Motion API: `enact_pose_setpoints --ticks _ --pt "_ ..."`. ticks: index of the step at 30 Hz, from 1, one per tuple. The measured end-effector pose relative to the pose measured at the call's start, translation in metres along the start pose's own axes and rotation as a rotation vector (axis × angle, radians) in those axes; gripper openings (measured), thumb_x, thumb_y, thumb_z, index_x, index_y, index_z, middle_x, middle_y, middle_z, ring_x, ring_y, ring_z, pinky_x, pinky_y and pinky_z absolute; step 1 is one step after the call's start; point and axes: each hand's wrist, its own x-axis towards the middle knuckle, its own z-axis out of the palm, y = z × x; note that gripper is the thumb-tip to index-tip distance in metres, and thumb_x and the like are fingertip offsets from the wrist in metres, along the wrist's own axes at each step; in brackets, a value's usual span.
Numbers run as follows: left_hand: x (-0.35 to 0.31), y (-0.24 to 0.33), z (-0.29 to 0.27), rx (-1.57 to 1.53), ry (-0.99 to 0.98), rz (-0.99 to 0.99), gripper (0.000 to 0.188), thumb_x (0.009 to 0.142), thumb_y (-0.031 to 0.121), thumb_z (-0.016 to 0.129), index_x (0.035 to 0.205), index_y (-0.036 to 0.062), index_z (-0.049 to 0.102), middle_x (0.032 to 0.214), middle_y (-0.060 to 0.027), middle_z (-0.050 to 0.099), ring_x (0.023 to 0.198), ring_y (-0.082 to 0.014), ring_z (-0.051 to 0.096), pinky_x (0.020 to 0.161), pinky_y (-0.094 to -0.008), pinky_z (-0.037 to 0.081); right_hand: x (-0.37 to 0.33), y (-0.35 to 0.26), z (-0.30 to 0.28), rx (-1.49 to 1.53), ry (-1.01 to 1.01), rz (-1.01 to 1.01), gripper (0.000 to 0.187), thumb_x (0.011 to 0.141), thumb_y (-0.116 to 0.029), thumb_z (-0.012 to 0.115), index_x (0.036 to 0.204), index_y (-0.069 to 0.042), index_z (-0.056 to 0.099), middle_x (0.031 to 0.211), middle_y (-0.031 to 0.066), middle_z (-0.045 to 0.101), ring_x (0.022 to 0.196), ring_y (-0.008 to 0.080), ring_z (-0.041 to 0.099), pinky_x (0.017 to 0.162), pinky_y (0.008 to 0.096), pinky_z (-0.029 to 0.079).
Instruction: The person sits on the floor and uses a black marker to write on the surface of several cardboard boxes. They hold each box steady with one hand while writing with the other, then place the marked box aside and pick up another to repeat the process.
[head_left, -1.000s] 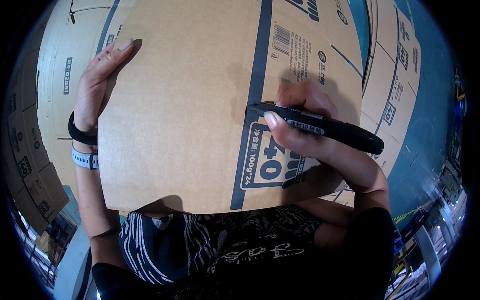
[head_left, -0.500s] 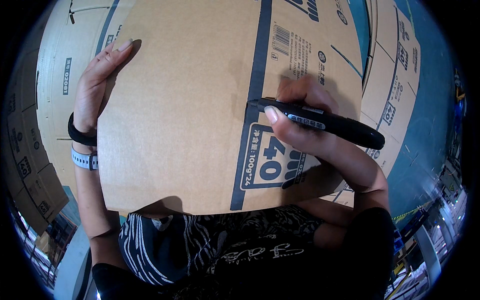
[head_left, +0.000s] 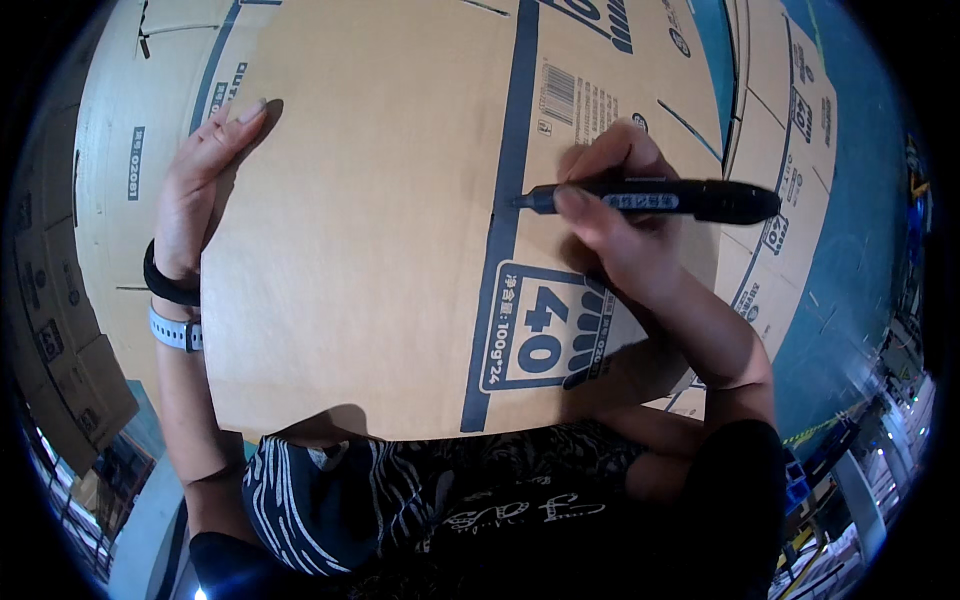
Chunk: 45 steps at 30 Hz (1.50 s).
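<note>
A large brown cardboard sheet [head_left: 350, 230] with dark blue printing lies in front of me, its near edge against my body. At its left edge my left hand [head_left: 205, 155] grips the board, thumb on top; the other fingers are partly hidden. My right hand [head_left: 625, 215] holds a black marker [head_left: 680, 200] pinched between thumb and fingers. The marker lies nearly level, its tip at the dark blue stripe [head_left: 507, 170] running down the sheet. Whether the tip touches the board I cannot tell.
More printed cardboard lies under and beyond the sheet, at the left [head_left: 110, 210] and at the right [head_left: 790, 150]. A teal surface [head_left: 840, 260] shows at the far right. Darker flattened cartons [head_left: 60, 330] stand at the far left.
The marker has swung from a downward slant to nearly level, and its tip has shifted slightly right. My right hand has turned with it. The sheet and left hand have shifted slightly toward me.
</note>
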Motion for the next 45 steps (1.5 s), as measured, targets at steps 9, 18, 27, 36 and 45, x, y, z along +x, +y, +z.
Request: enact_pose_setpoints --ticks 9,18,27,36,45 --pt "-0.006 0.005 0.001 0.005 0.056 -0.009 0.035 0.081 0.017 0.052 0.109 -0.0041 0.046 0.106 -0.0099 0.052 0.106 -0.0153 0.042 0.096 -0.0287 0.026 0.029 0.014 -0.014 0.215 0.159 0.162 0.015 0.077 -0.013 0.058 0.071 -0.009 0.045 0.053 -0.0049 0.045 0.042 0.0011 0.04 0.037 0.0136 0.03" --pt "-0.005 0.004 0.002 -0.025 0.065 -0.027 0.039 0.08 0.015 0.052 0.113 -0.0044 0.044 0.108 -0.0087 0.051 0.106 -0.0167 0.044 0.097 -0.0294 0.025 0.121 0.058 -0.052 0.027 0.429 0.135 0.017 0.073 -0.012 0.058 0.071 -0.008 0.042 0.055 -0.0023 0.044 0.046 0.0054 0.041 0.042 0.019 0.032" --pt "-0.008 -0.001 -0.012 0.025 0.003 -0.027 0.034 0.083 0.019 0.05 0.108 -0.0029 0.044 0.106 -0.0068 0.049 0.107 -0.0146 0.041 0.1 -0.032 0.021 0.14 0.077 -0.043 -0.057 0.454 0.026 0.021 0.063 -0.017 0.062 0.061 -0.004 0.046 0.054 0.0002 0.046 0.051 0.0074 0.042 0.047 0.024 0.036" --pt "-0.009 0.002 -0.003 -0.014 0.024 0.012 0.037 0.082 0.018 0.052 0.112 -0.0032 0.045 0.108 -0.0081 0.052 0.104 -0.0152 0.046 0.097 -0.031 0.027 0.137 0.076 -0.044 -0.069 0.445 -0.002 0.021 0.063 -0.014 0.06 0.058 -0.004 0.043 0.052 -0.0001 0.044 0.048 0.007 0.041 0.045 0.0231 0.035" --pt "-0.009 0.0 -0.005 0.07 0.006 -0.014 0.041 0.084 0.021 0.046 0.116 -0.0046 0.039 0.113 -0.0109 0.046 0.113 -0.0187 0.038 0.102 -0.0343 0.018 0.137 0.079 -0.041 -0.066 0.454 -0.03 0.022 0.063 -0.013 0.06 0.057 -0.005 0.041 0.053 -0.0005 0.044 0.05 0.007 0.04 0.047 0.0236 0.035"
